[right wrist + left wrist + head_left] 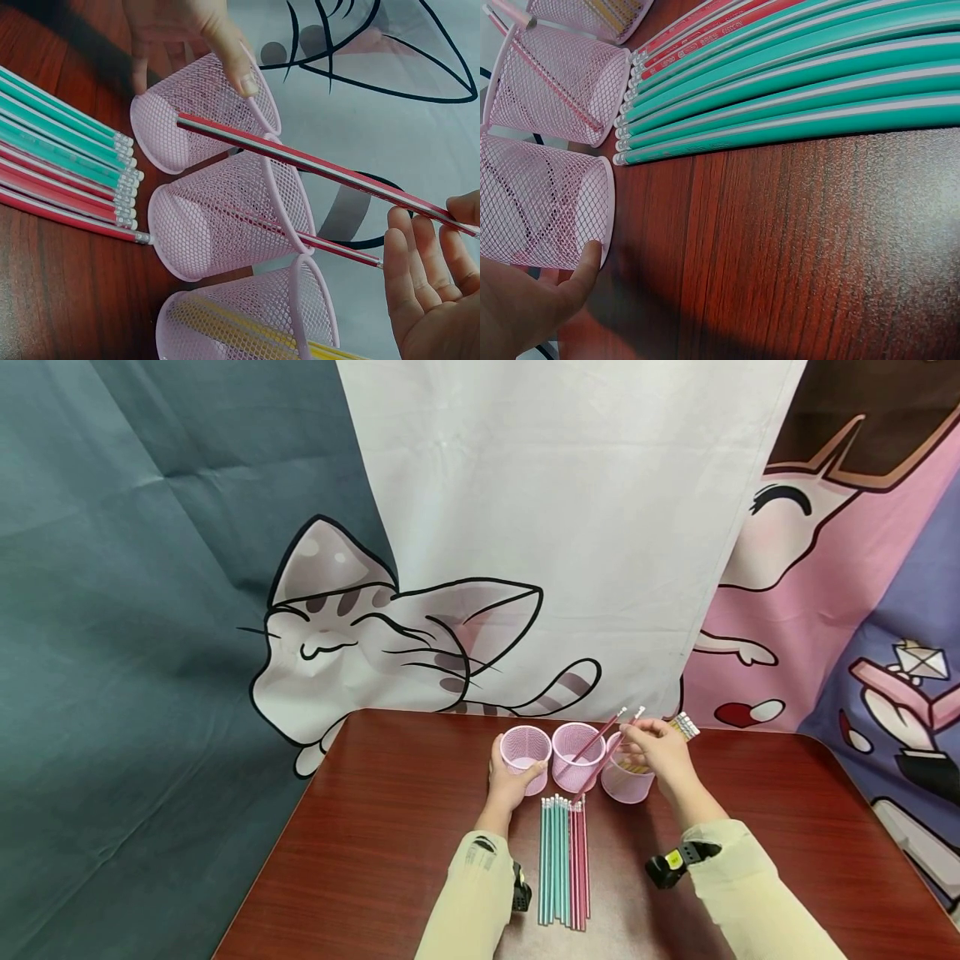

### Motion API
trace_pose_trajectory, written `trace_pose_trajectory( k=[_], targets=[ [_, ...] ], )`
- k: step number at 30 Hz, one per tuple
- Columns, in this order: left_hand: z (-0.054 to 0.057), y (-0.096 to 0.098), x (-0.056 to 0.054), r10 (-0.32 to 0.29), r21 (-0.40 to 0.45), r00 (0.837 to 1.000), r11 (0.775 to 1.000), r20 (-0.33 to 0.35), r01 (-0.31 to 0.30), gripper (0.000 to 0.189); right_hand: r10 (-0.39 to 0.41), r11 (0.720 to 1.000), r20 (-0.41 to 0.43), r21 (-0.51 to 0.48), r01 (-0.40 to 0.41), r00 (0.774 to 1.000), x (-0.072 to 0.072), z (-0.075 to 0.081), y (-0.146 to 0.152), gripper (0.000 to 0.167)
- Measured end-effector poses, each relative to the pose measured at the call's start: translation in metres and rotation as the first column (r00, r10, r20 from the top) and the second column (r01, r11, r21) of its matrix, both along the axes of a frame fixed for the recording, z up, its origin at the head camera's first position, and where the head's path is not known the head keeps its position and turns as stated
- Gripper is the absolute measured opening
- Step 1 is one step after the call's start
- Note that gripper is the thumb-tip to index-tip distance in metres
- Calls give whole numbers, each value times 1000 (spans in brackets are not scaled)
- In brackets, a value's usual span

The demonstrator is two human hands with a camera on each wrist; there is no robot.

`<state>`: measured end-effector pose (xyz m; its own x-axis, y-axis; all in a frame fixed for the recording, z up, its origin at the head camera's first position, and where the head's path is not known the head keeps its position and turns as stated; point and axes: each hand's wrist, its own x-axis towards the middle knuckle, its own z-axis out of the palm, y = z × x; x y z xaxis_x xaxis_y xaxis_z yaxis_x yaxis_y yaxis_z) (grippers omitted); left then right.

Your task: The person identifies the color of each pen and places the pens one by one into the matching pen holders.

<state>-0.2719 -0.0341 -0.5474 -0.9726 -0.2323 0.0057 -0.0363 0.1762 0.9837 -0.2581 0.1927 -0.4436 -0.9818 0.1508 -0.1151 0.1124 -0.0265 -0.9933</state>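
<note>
My left hand [507,783] grips the leftmost pink mesh pencil cup [544,199], fingers round its side and thumb at the front. Above the cups, my right hand [660,752] pinches a red striped pencil [322,172] near its white eraser end. This pencil slants down, its lower end overlapping the left cup in the right wrist view. One red pencil [341,251] leans inside the middle cup [184,232]. Yellow pencils [240,330] stand in the right cup [628,789], eraser ends up, partly behind my right hand.
Several teal pencils [553,860] lie side by side on the brown wooden table [390,843], erasers toward the cups. Several red pencils [579,868] lie along their right side. A cloth printed with a cartoon cat [360,652] hangs behind the table's far edge.
</note>
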Motion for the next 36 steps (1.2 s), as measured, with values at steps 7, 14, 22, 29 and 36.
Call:
trace_pose_trajectory(
  k=[7,14,22,29,36],
  targets=[
    [-1,0,0,2,-3,1000,1000,4,-2,96,11,996,-39,-84,-15,999,-4,-6,5,19],
    [-1,-1,-1,4,-6,1000,1000,-2,-4,97,9,979,-107,-200,-31,994,-17,-23,14,23],
    [-1,-1,-1,2,-16,1000,1000,9,-2,96,-89,961,-7,-263,84,996,-2,14,0,16],
    [-2,-1,-1,1,-24,1000,1000,9,-1,96,-122,949,-2,-292,116,993,-3,17,0,16],
    [-7,-2,-3,-9,-7,999,1000,-34,9,95,-171,930,-14,-332,157,985,-9,10,2,17]
  ],
)
